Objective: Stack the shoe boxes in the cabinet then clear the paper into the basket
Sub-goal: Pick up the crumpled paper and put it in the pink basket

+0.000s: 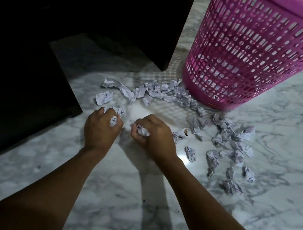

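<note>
Lots of grey and white marble floor (249,214) fills the view, and everything sits on it. On the left stands the dark cabinet (83,9). It is so dark that I cannot tell if any shoe boxes are inside. The pink basket (250,60) stands upright at the top right, just beside the cabinet's corner. It is close to the mess, so the paper has only a short way to go. Some paper in the basket (216,73) shows through the holes low in its wall. Crumpled paper balls (155,92) lie on the floor in a bent line that runs to the basket's foot, and the last ones touch it. A second bunch of paper (235,143) lies to the right of the hands. Both arms reach out low over the floor, I think so the person can grab with two hands at once. The left hand (102,127) has its fingers curled tight round a small paper ball (113,121), and one more ball lies just past its knuckles. The right hand (154,134) is curled too, and it grips another crumpled ball (142,131) that pokes out between thumb and fingers. The hands are near each other and well apart from the basket. I think most of the paper is left to pick up.
</note>
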Demonstrator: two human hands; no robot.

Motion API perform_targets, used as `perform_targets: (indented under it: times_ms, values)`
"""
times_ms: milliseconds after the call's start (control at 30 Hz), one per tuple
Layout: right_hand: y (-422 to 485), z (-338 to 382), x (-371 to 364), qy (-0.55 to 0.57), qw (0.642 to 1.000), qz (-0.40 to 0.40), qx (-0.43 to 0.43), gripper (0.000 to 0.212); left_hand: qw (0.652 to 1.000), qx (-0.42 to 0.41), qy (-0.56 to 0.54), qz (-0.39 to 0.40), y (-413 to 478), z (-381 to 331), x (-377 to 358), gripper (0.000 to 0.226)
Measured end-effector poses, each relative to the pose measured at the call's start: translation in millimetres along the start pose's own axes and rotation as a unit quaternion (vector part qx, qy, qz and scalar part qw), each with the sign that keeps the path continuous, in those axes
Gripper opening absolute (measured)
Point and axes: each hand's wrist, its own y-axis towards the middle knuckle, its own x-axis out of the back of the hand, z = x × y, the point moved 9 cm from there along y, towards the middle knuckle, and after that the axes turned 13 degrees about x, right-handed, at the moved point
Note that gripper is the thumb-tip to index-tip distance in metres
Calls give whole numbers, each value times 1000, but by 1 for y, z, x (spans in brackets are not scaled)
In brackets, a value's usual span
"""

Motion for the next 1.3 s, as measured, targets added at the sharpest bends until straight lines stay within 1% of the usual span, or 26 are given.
perform_targets:
  times_ms: [67, 133, 200, 267, 333, 367, 467, 567, 633, 700, 767, 800, 867, 933, 967, 1033, 1067, 1133, 1233, 1300]
  values:
    - [3, -8, 35, 12, 997, -72, -34, 10, 1000, 9, -1, 5, 0, -1, 0, 15]
    - [-3, -23, 61, -12, 993, -105, -59, 6, 1000, 16, -7, 8, -1, -4, 2, 13]
    - [-16, -47, 68, -61, 990, -77, -101, 6, 1000, 25, -16, 10, -2, -6, 3, 10]
    - [-35, -72, 56, -100, 985, 3, -142, 8, 999, 34, -18, 12, -5, -8, 4, 9]
    - [-51, -82, 41, -134, 979, 75, -137, 14, 999, 27, -12, 12, -9, -11, 3, 9]
    - [-55, -82, 37, -149, 977, 89, -123, 17, 1000, 20, -7, 12, -11, -12, 1, 10]
    - [-55, -73, 31, -165, 979, 81, -90, 22, 1000, 6, 14, 7, -13, -12, -1, 10]
    - [-57, -70, 26, -144, 984, 61, -83, 10, 999, -25, 36, -11, -18, -21, 2, 9]
    - [-61, -71, 24, -130, 986, 67, -82, 11, 998, -42, 42, -18, -21, -27, 4, 8]
    - [-60, -69, 28, -107, 989, 65, -82, 11, 998, -42, 45, -13, -21, -32, 4, 8]
    - [-59, -72, 33, -83, 988, 60, -116, 7, 999, -13, 30, -4, -21, -31, 5, 12]
    - [-61, -76, 37, -65, 984, 54, -159, 7, 1000, 13, 11, 0, -20, -29, 7, 13]
    - [-68, -85, 47, -7, 967, 7, -254, 8, 996, 83, -35, 15, -19, -25, 9, 15]
    - [-74, -86, 63, 55, 943, -73, -319, 6, 988, 135, -73, 31, -17, -30, 13, 21]
    - [-77, -85, 70, 87, 928, -108, -346, 4, 985, 143, -87, 35, -16, -38, 17, 26]
    - [-76, -82, 81, 147, 900, -149, -383, 4, 981, 144, -119, 42, -12, -58, 27, 32]
    - [-71, -79, 89, 163, 894, -161, -385, 5, 979, 140, -140, 45, -10, -70, 31, 32]
    - [-52, -71, 111, 158, 904, -176, -356, 6, 977, 114, -174, 44, -6, -96, 42, 27]
    - [-14, -63, 153, 146, 916, -208, -310, 11, 977, 63, -203, 10, 0, -140, 68, 24]
    - [16, -59, 188, 139, 921, -236, -277, 7, 970, 55, -237, -8, 6, -170, 87, 27]
